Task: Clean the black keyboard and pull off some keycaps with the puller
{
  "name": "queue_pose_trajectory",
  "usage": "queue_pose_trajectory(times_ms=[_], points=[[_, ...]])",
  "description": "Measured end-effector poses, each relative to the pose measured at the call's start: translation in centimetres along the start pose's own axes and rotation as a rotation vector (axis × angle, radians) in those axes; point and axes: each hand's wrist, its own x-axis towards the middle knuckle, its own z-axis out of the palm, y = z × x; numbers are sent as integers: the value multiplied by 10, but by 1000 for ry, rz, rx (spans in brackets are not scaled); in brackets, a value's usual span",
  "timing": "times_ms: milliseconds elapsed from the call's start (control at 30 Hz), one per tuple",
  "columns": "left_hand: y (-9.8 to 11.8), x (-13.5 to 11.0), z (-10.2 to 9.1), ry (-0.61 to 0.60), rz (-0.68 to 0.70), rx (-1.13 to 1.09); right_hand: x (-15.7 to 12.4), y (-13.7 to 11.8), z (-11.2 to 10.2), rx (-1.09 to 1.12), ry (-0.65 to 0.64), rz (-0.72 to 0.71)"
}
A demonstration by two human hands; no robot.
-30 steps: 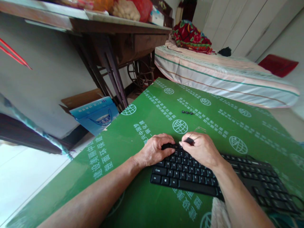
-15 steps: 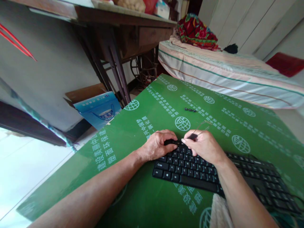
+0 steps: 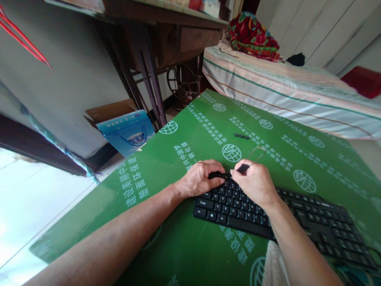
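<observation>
A black keyboard (image 3: 247,227) lies at a slant on the green table. My left hand (image 3: 202,178) grips its far left corner, fingers over the back edge and thumb on the near side by the keys. Just right of it, my right hand (image 3: 254,180) is closed around the black handle of a wire keycap puller (image 3: 244,168). The puller's thin wire loops point up and away from the keys. What lies under the right fingertips, at the top key row, is hidden. Beyond the hands sit several small black keycaps (image 3: 242,136) in a short row.
The green table (image 3: 166,246) has white printed writing and globe marks. A pale cloth (image 3: 275,264) lies at the keyboard's near edge. Left of the table stands a blue carton (image 3: 127,133); behind are a sewing-machine table (image 3: 166,43) and a bed (image 3: 282,91).
The view has shifted slightly, so the scene sits a little further right. Both hands keep nearly the same place on the keyboard, and the puller remains in my right hand.
</observation>
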Motion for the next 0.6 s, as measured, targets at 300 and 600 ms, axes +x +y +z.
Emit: queue_pose_trajectory(times_ms=[300,600], points=[[-1,0,0,-4,21,5,0,2,3,-13,34,-15],[-1,0,1,-4,20,21,-6,5,9,-38,159,-50]])
